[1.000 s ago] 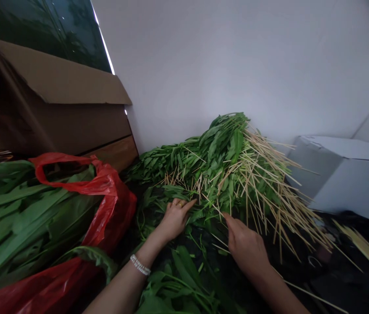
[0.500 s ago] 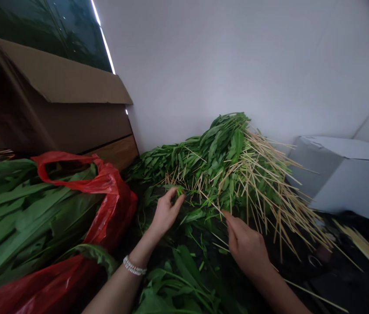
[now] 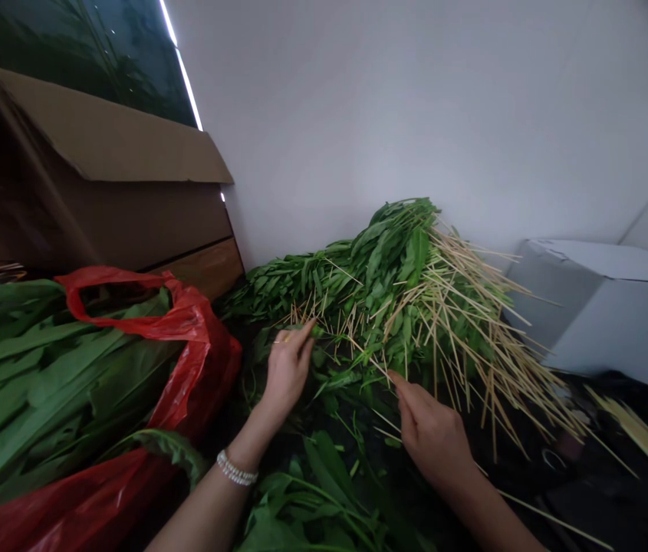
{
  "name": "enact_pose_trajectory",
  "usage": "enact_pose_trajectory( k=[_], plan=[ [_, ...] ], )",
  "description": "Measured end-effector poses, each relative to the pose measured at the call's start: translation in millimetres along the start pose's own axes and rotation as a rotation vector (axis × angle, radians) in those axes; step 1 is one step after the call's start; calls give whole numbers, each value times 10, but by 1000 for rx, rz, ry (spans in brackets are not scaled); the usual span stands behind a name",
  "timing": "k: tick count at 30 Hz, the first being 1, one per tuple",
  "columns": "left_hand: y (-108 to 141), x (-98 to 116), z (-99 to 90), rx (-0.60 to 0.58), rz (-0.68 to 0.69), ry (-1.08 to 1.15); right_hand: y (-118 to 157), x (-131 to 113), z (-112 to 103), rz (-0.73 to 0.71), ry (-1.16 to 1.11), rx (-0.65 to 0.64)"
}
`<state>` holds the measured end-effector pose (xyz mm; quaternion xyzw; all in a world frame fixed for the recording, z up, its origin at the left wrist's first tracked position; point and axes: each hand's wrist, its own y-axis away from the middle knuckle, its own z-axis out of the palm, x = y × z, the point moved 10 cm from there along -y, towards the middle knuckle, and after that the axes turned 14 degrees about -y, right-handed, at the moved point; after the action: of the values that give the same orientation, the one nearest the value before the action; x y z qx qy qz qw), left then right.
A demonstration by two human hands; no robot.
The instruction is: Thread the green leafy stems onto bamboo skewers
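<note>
My right hand (image 3: 432, 429) is closed in a pinch on the lower end of a thin wooden skewer (image 3: 379, 368), which points up and to the left. Green leaf pieces show along the skewer's upper part. My left hand (image 3: 290, 364), with a beaded bracelet at its wrist, pinches a bit of leafy greens (image 3: 317, 331) near the skewer's far end. Behind both hands lies a heap of leafy skewers (image 3: 381, 245), its bare stick ends fanned out to the right. Loose green leaves (image 3: 312, 498) lie closer to me, below the hands.
At left, a red plastic bag (image 3: 202, 345) bulges with long leaves (image 3: 59, 383). An open cardboard box (image 3: 128, 207) stands behind it. To the right are a white box (image 3: 616, 314) and a bundle of bare skewers (image 3: 639, 433). A white wall (image 3: 416, 100) closes off the back.
My left hand has turned slightly, its fingers now straighter and pointing up, with the fingertips a little higher. The right hand and the skewer have hardly moved.
</note>
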<state>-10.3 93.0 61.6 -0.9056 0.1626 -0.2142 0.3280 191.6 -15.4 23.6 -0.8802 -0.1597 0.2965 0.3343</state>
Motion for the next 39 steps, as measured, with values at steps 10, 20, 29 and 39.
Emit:
enact_pose_trajectory(
  k=[10,20,29,39],
  plan=[
    [5,66,137,-103,-16,405,13,-47,71,-25,24,-48],
    [122,3,474,-340,-349,917,20,-110,131,-41,19,-102],
    [148,60,487,-388,-351,938,25,-95,130,-30,26,-99],
    [146,80,476,-402,-327,906,25,-84,147,-25,58,-119]
  ],
)
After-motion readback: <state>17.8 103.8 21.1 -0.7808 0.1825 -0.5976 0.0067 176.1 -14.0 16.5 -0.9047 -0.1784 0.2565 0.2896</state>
